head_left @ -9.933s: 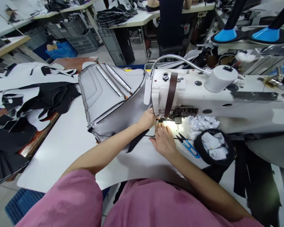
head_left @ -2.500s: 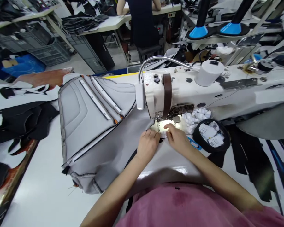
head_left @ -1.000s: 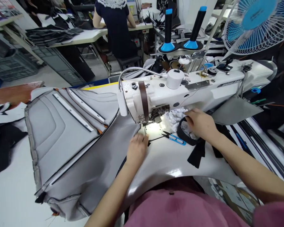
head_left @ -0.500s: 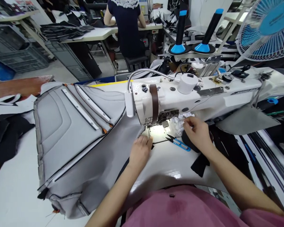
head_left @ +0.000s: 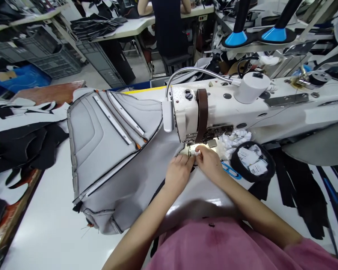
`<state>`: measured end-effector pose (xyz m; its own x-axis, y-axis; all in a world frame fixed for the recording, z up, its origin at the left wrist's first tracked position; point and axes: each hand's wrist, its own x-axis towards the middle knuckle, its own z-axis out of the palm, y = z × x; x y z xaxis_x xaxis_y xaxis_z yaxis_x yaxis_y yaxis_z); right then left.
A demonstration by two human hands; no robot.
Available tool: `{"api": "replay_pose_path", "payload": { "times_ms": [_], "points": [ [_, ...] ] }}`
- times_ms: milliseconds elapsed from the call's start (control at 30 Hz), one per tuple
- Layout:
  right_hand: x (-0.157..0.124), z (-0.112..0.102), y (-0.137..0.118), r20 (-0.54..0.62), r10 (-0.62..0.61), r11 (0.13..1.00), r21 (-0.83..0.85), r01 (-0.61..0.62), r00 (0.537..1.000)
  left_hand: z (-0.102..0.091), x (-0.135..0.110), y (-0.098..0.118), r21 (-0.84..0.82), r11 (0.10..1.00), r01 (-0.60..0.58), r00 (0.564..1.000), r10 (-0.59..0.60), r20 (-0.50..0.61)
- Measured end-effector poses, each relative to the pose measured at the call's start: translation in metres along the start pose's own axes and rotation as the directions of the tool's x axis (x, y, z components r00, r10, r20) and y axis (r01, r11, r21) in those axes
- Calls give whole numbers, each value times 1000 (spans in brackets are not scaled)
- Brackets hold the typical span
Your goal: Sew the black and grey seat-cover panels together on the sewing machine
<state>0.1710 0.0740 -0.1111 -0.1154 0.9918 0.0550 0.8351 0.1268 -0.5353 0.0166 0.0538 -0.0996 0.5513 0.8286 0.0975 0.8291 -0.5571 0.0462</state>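
Note:
My left hand [head_left: 179,171] is closed at the edge of a grey padded fabric cover [head_left: 135,180], just in front of the sewing machine [head_left: 219,108]'s needle area. My right hand [head_left: 209,163] meets it there, its thumb and fingertips pinched together. Whatever is between those fingertips is too small and too covered to name. Blue thread snips [head_left: 231,171] lie beside my right hand, their blades hidden by it. Farther right is a round black holder [head_left: 270,165] with white printed labels inside. A heap of small white pieces [head_left: 233,141] lies behind the snips.
A lamp [head_left: 168,116] on a bendy metal neck hangs left of the machine head. Black fabric strips [head_left: 305,187] lie on the right. Dark fabric pieces [head_left: 36,146] are piled at left. Beyond the machine, a person in dark clothes [head_left: 170,30] sits at another table.
My right hand has moved left from the white heap to beside my left hand. The labels in the black holder now show. The view has shifted; the left hand stays at the cover's edge.

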Motion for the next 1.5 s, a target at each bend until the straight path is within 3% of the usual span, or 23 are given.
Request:
{"api": "replay_pose_path", "payload": {
  "times_ms": [200, 367, 500, 567, 667, 767, 900, 1000, 1100, 1167, 1267, 1400, 1500],
  "points": [
    [-14, -8, 0, 55, -39, 999, -24, 40, 998, 0, 7, 1, 14, 999, 47, 998, -48, 51],
    [-24, -14, 1, 25, -115, 990, 86, 113, 993, -5, 11, 2, -10, 998, 62, 993, -61, 98],
    [-27, -10, -1, 105, -192, 959, 232, 163, 976, -8, 13, 2, -25, 997, 71, 989, -67, 134],
    [-26, -7, -4, 146, -116, 965, 251, 77, 982, -9, 13, 3, -30, 997, 73, 987, -68, 144],
    [-23, -6, -7, 157, 34, 991, 125, -54, 987, -10, 13, 3, -24, 996, 81, 987, -77, 139],
    [-21, -6, -8, 134, -35, 999, 10, 34, 990, -10, 13, 3, -28, 996, 83, 988, -78, 135],
    [-27, -8, -3, 36, -189, 975, 127, 183, 981, -9, 13, 2, -35, 997, 75, 989, -70, 130],
    [-37, -22, 2, -42, -189, 946, 260, 193, 981, -7, 12, 0, -14, 997, 74, 990, -72, 120],
    [-44, -55, 16, -61, -78, 944, 316, 94, 995, -4, 11, -2, 9, 998, 67, 990, -67, 122],
    [-42, -79, 32, -149, 34, 967, 255, 5, 988, -4, 11, -2, 19, 998, 65, 989, -67, 133],
    [-27, -102, 54, -273, 120, 992, -1, -125, 954, -5, 13, -2, 21, 998, 65, 986, -68, 154],
    [3, -94, 57, -162, 193, 900, -364, -241, 968, -6, 13, -1, 12, 997, 74, 983, -75, 167],
    [20, -81, 46, -91, 258, 843, -466, -270, 962, -6, 12, -1, 11, 997, 73, 985, -74, 159]
  ]
}}
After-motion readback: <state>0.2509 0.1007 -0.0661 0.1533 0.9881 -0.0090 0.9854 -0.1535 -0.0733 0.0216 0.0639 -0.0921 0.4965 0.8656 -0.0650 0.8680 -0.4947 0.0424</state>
